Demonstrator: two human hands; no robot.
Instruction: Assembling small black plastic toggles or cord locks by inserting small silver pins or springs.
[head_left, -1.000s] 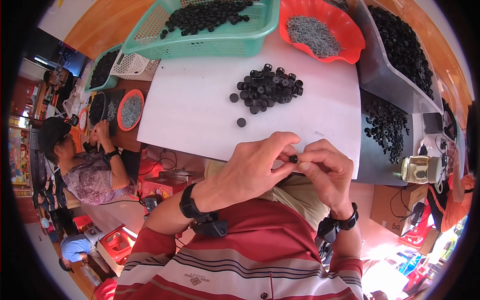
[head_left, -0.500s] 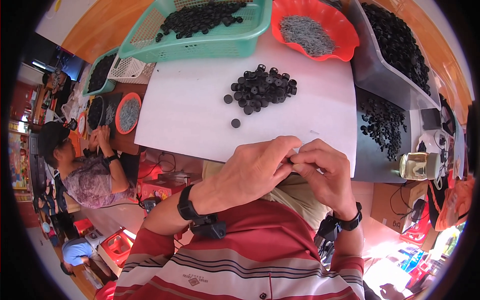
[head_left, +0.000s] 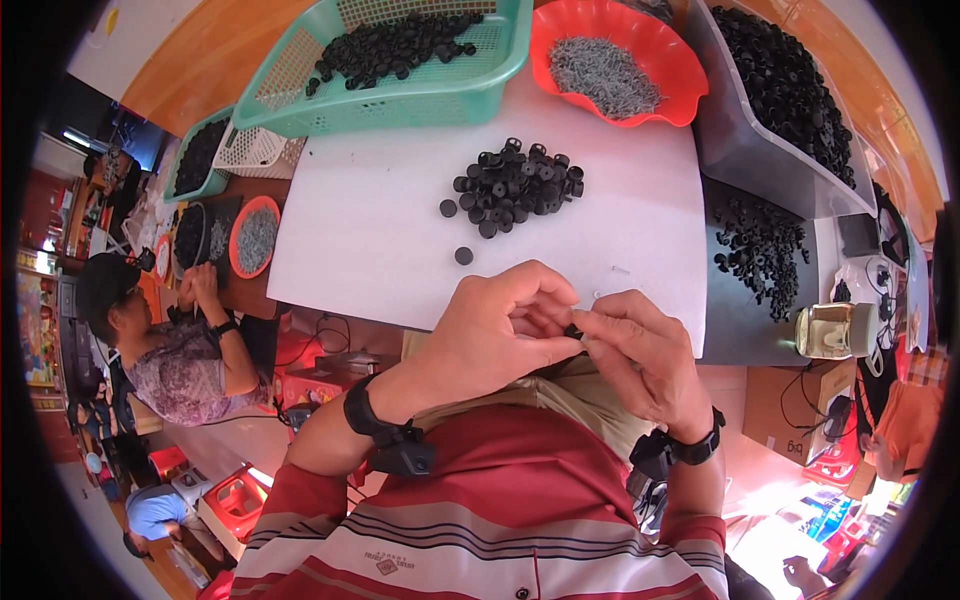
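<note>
A small black plastic part (head_left: 573, 331) is pinched between my two hands just above the near edge of the white mat (head_left: 370, 220). My left hand (head_left: 500, 325) is closed on it from the left, with the fingers curled over. From the right, my right hand (head_left: 640, 350) grips the same part between thumb and fingertips. Fingers cover most of it, so its shape cannot be made out fully. Beyond my hands lies a pile of black round caps (head_left: 520, 185), with a loose black cap (head_left: 464, 256) apart from it. A small pale piece (head_left: 620, 269) rests near my right hand.
At the back stand a green basket (head_left: 400, 118) of black parts, a red bowl (head_left: 690, 75) of grey screws and a grey bin (head_left: 780, 160) of black pieces. Small black parts (head_left: 760, 250) and a jar (head_left: 838, 331) lie right. A co-worker (head_left: 180, 340) sits left.
My left fingers have opened out a little from the right hand, so the black part shows more. The mat and containers sit slightly further left in the picture.
</note>
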